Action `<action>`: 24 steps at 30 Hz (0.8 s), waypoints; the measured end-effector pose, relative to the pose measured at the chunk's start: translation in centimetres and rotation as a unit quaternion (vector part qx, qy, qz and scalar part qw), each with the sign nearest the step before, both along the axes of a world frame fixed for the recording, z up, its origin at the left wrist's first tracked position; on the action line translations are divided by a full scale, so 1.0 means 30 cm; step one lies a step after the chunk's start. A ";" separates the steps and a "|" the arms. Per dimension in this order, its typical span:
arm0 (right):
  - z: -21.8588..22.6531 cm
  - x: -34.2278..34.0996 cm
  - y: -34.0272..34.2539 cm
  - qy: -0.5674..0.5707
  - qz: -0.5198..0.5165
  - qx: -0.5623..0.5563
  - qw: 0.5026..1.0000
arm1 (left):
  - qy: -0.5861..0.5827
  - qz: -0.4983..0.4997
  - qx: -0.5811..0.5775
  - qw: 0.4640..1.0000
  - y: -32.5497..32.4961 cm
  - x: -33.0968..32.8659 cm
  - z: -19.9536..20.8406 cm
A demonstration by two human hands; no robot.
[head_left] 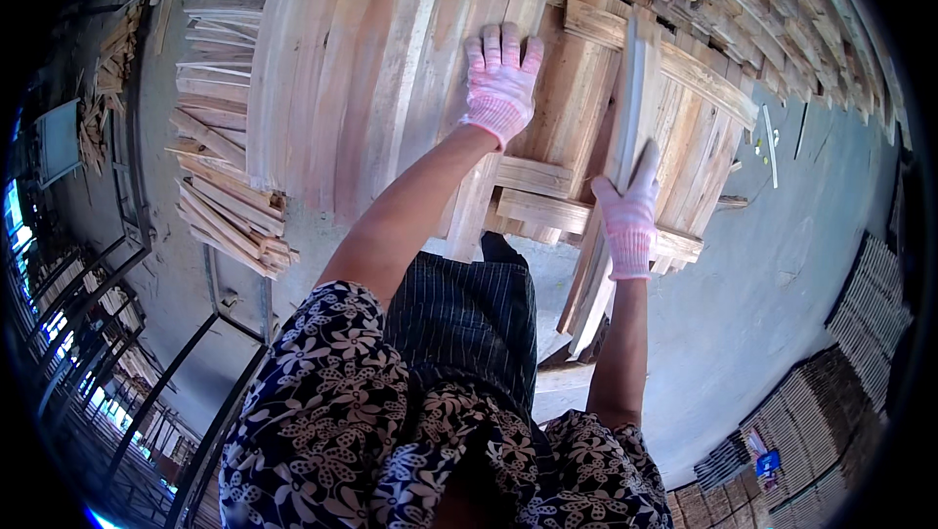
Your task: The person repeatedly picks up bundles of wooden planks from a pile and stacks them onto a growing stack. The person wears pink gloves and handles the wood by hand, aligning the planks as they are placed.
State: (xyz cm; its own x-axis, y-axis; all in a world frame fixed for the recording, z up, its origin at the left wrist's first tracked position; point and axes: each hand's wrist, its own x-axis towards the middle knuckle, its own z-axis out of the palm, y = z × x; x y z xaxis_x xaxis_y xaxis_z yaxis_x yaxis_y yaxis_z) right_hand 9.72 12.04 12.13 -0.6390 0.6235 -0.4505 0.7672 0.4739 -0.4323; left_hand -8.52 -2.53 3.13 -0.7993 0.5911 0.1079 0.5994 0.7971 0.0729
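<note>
Right hand (626, 209) gripping plank (625, 109) edge

The gloved left hand (500, 80) lies flat, fingers spread, on a broad stack of pale wooden slats (371, 70). The gloved right hand (627, 211) closes its grip on a bundle of thin slats (625, 128) stood on edge, apparently leaning against stacked boards (547, 187). More slat piles (230, 197) lie to the left on the grey floor (762, 285).

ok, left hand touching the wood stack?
Touching. The head view shows the gloved left hand lying palm-flat on the stacked wooden slats, no gap visible.
</note>
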 end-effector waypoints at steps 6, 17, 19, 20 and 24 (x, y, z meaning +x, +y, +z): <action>-0.099 -0.426 -0.152 -0.062 0.035 -0.041 0.997 | -0.135 -0.030 0.199 0.970 -0.178 -0.075 0.059; -0.227 -0.483 -0.398 -0.082 0.027 0.092 0.992 | -0.238 0.193 0.023 0.952 -1.653 -0.319 -0.229; -0.240 -0.440 -0.360 -0.094 0.012 0.089 0.992 | -0.339 0.302 0.101 0.885 -1.427 -0.335 -0.138; -0.235 -0.434 -0.340 -0.086 0.013 0.075 0.993 | -0.397 0.379 0.154 0.822 -1.343 -0.358 -0.078; -0.142 -0.406 -0.264 -0.021 0.061 0.046 0.997 | -0.299 0.149 0.050 0.941 -1.728 -0.364 -0.259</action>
State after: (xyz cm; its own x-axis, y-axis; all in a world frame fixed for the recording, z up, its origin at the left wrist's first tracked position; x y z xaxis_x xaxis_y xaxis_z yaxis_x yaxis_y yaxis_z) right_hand -2.45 4.12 7.86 -0.6942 0.5825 -0.4228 0.7182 0.6000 -0.3524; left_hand -19.43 -54.37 -4.64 -0.8635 0.3420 -0.3707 0.1789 0.8948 0.4090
